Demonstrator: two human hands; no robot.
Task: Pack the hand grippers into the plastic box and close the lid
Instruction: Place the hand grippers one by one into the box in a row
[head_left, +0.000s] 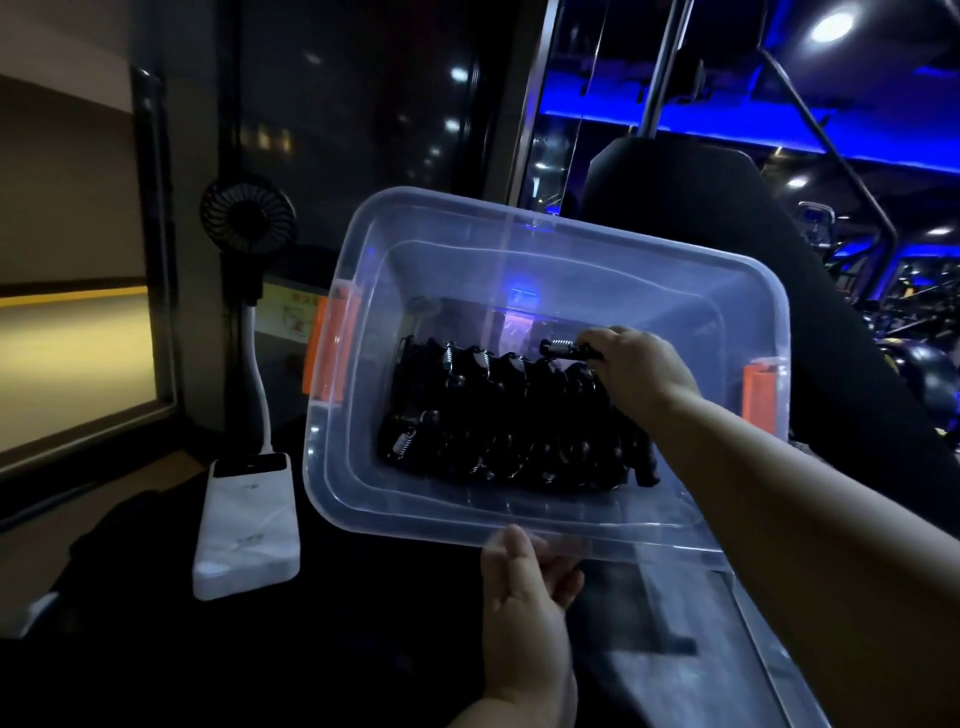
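Packing looks nearly done: a tight row of black grippers, each with a bright coil spring, lies in the clear, glossy box just left of and below the right grip, which pinches one more gripper by its spring end above the row. The left grip clasps the box's smooth near rim, thumb on top, holding it tilted. Closing is left; the pale flat sheet right of the left grip may be the lid, though it is dim.
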